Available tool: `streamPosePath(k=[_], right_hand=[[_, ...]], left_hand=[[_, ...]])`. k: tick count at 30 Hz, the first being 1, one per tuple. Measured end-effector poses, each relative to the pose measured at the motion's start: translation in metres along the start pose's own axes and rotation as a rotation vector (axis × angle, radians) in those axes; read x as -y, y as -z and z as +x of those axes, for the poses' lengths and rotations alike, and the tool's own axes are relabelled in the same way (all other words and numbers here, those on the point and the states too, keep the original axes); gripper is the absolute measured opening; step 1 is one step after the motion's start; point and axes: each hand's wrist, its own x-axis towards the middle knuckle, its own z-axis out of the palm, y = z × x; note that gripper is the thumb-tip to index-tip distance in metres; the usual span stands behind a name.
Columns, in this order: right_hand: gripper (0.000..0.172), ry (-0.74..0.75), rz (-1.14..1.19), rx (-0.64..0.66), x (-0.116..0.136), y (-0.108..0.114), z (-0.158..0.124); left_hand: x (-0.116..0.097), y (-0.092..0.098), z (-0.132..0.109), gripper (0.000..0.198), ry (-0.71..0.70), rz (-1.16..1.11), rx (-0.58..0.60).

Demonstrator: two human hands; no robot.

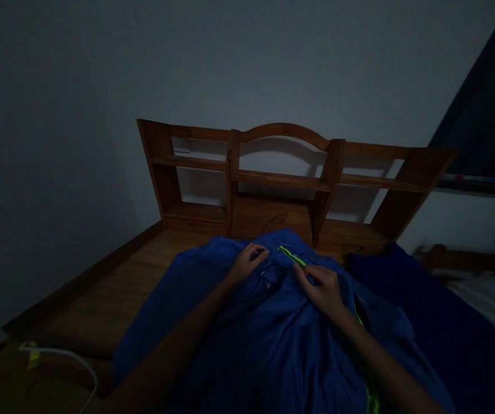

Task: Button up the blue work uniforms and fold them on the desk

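A blue jacket [247, 328] with bright green trim is spread over the wooden surface, its fabric wrinkled in the middle. My left hand [248, 263] is at the upper part of the jacket, fingers curled and thumb tip close to them on the cloth. To its right, my right hand [324, 288] pinches the cloth at the lower end of a bright green strip [291, 255]. Small pale marks, perhaps a label [267, 283], show between the hands. Dim light hides the exact grip of the fingertips.
Behind the jacket stands a wooden headboard [282, 183] with open shelves, against a pale wall [101, 86]. Dark blue cloth [441, 328] lies at the right. A white cable [70, 353] curves at the lower left. A dark curtain or window [484, 115] is at the upper right.
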Motion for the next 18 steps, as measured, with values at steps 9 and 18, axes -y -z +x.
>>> streamPosePath(k=[9,18], right_hand=[[0.018,0.393,-0.366,0.372,0.08,0.12,-0.044],[0.11,-0.146,-0.566,0.676,-0.008,0.052,-0.054]], left_hand=[[0.018,0.0,-0.014,0.047,0.051,0.155,0.199],[-0.013,0.02,-0.039,0.041,0.281,-0.491,-0.078]])
